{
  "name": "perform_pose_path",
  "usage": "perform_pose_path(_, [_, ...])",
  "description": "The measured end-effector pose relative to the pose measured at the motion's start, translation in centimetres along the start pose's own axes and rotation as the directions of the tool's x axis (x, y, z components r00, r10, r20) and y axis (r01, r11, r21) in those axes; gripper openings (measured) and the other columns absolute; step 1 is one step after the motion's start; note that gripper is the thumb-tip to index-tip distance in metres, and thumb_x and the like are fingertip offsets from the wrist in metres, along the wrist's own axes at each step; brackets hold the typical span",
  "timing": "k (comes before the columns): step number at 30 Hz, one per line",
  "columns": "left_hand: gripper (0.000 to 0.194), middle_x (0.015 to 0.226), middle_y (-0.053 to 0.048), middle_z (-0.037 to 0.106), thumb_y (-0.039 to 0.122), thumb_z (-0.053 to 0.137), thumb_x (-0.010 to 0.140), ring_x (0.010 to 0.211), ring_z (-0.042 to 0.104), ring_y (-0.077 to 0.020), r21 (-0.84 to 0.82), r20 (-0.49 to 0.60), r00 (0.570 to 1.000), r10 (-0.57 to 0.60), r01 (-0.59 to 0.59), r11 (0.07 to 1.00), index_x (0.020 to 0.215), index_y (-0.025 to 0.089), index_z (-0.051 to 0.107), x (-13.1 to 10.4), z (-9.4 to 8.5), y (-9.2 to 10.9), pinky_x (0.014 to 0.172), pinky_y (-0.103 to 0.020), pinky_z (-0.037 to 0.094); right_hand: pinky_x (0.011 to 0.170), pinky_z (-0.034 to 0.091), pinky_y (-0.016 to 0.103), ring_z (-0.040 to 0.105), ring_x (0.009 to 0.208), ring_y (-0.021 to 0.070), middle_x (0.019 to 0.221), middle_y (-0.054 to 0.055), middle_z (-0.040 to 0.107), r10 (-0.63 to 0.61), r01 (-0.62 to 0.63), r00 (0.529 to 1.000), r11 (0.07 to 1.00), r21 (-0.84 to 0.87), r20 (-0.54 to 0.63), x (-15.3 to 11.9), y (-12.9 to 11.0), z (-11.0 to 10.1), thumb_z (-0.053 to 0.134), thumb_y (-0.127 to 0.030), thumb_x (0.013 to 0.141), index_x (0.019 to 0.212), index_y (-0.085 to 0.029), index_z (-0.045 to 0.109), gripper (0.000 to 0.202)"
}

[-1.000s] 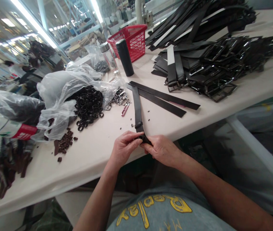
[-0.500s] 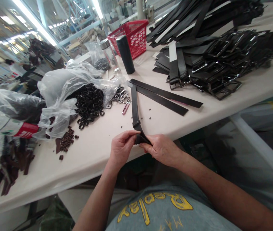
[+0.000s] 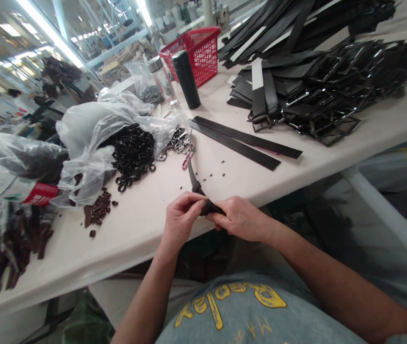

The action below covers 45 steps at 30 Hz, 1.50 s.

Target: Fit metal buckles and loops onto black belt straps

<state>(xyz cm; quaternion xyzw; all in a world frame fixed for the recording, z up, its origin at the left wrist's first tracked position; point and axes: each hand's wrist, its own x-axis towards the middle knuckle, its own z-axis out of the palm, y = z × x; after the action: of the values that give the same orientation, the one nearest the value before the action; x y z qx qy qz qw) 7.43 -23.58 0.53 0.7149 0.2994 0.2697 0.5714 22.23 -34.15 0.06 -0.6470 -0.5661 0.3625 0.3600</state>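
Note:
A black belt (image 3: 192, 176) stretches from my fingers out over the table, its strip turned edge-on to me. My left hand (image 3: 181, 217) pinches it between thumb and forefinger, close to a black loop around the strap. My right hand (image 3: 241, 219) is closed on the folded part just to the right, at the table's front edge. What lies under the fingertips is hidden. Beyond the belt are two flat black straps (image 3: 239, 143), a pink-handled tool (image 3: 185, 161) and a heap of small metal buckle parts (image 3: 179, 140).
Black loops (image 3: 133, 155) spill from a plastic bag (image 3: 89, 124) at left, near small brown loops (image 3: 99, 209). A dark bottle (image 3: 187, 81), a glass bottle (image 3: 163, 81) and a red basket (image 3: 205, 55) stand behind. Buckled black straps (image 3: 328, 95) are piled at right.
The belt has twisted from lying flat to edge-on, and its far part has shifted left. Both hands stay nearly in place, still gripping it.

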Motion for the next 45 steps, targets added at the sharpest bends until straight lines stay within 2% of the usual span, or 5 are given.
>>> perform_pose_path(6, [0.017,0.090,-0.006,0.070,0.033,0.076,0.080,0.085,0.064,-0.0174,-0.031,0.117,0.992,0.044,-0.041,0.999,0.093,0.023,0.080,-0.5,-0.8,-0.4,0.078,-0.028,0.053,0.045,0.041,0.020,0.055,0.042,0.0089,0.064,-0.001,0.067,0.021,-0.037,0.997,0.971,0.236,0.070,-0.1,0.9,0.7,0.054,-0.034,0.092,0.087,-0.016,0.066,0.022])
perform_pose_path(16, [0.024,0.092,-0.005,0.065,0.026,0.080,0.076,0.081,0.059,-0.0145,0.075,0.042,0.989,0.142,-0.145,0.987,0.100,0.028,0.080,-1.3,-0.5,-0.4,0.071,-0.025,0.050,0.041,0.040,0.017,0.054,0.042,0.0077,0.066,0.000,0.066,0.071,-0.125,0.990,0.849,0.513,0.125,0.0,1.5,1.8,0.057,-0.042,0.088,0.086,-0.015,0.061,0.027])
perform_pose_path(27, [0.026,0.071,-0.001,0.071,0.031,0.091,0.059,0.058,0.055,-0.0073,-0.417,0.149,0.944,-0.293,0.329,0.847,0.082,0.022,0.082,-1.7,-1.3,-1.9,0.059,-0.020,0.047,0.042,0.043,0.016,0.056,0.045,0.0069,0.068,0.000,0.067,0.005,-0.111,0.984,0.806,0.581,0.181,0.0,2.2,2.3,0.062,-0.043,0.088,0.096,-0.013,0.064,0.031])
perform_pose_path(36, [0.029,0.069,-0.002,0.075,0.030,0.093,0.057,0.055,0.063,-0.0083,-0.503,0.271,0.902,-0.337,0.431,0.749,0.082,0.021,0.081,-1.9,-1.6,-1.8,0.057,-0.018,0.052,0.040,0.039,0.016,0.053,0.043,0.0063,0.066,0.001,0.066,-0.013,-0.168,0.962,0.760,0.628,0.274,-0.3,1.5,1.4,0.066,-0.061,0.082,0.094,-0.013,0.065,0.049])
perform_pose_path(45, [0.020,0.084,-0.002,0.073,0.028,0.086,0.069,0.070,0.064,-0.0111,-0.383,0.043,0.995,-0.086,0.096,0.919,0.088,0.026,0.081,-2.6,-0.2,-2.9,0.068,-0.022,0.054,0.040,0.039,0.016,0.053,0.043,0.0061,0.067,0.001,0.066,0.025,-0.173,0.971,0.759,0.628,0.237,-0.2,2.1,1.2,0.066,-0.058,0.082,0.097,-0.013,0.064,0.048])
